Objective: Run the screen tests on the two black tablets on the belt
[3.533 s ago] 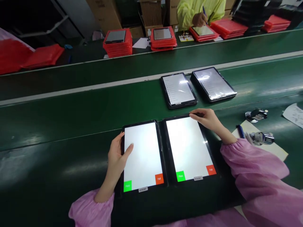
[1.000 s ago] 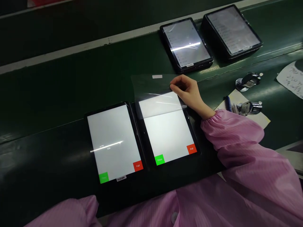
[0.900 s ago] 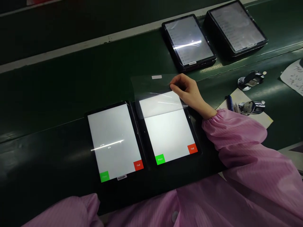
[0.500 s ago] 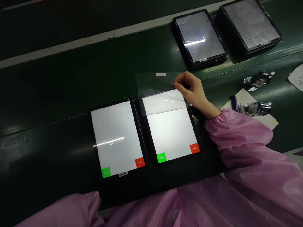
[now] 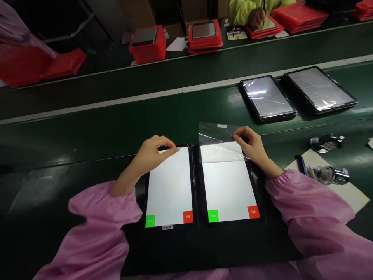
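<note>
Two tablets lie side by side, each with a lit white screen and green Pass and red Fail boxes. Above the right tablet [image 5: 229,190], my right hand [image 5: 253,147] pinches the upper right corner of a clear protective film [image 5: 210,134]. The film is lifted over the upper part of that screen and carries a small white label at its top. My left hand [image 5: 154,155] hovers over the top of the left tablet [image 5: 171,190], thumb and fingers brought together near its upper right corner. Whether anything is between them is too small to tell.
Stacked tablets [image 5: 269,97] stand at the back right, with a second stack [image 5: 320,89] beside them. Two metal devices [image 5: 328,142], a blue pen [image 5: 301,165] and paper [image 5: 354,196] lie right. Across the bench are red pouches [image 5: 148,48] and a co-worker's hand [image 5: 258,18].
My left hand has come into view and reached the top of the left tablet. My right hand still holds the lifted film. The view has tilted up, showing the far bench.
</note>
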### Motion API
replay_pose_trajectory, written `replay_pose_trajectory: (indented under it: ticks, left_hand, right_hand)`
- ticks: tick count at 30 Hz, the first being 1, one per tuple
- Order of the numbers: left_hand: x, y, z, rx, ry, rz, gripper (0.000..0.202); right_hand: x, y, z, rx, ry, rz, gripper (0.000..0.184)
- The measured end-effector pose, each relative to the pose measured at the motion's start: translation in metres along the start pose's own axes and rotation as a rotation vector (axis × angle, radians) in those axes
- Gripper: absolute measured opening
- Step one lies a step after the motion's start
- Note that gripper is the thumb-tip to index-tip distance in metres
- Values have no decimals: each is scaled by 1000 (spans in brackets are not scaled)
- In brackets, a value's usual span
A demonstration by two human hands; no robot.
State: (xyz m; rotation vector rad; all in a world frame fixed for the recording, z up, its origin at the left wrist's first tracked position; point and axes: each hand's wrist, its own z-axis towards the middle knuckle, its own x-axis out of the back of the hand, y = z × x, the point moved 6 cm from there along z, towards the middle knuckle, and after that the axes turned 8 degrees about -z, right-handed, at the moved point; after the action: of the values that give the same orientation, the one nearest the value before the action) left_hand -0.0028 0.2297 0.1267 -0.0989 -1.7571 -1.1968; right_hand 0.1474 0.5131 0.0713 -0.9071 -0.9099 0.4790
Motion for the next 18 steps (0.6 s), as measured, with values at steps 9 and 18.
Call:
replay_pose_trajectory:
  ticks: [9,18]
  left_hand:
    - [-29,-4,31,21,-77,-139,46]
    - [-5,24,-29,-147,81,103,24]
  right_hand:
    - [0,5,-1,-29,-12,-20,24]
    - [8,1,-4,13,103,-33,24]
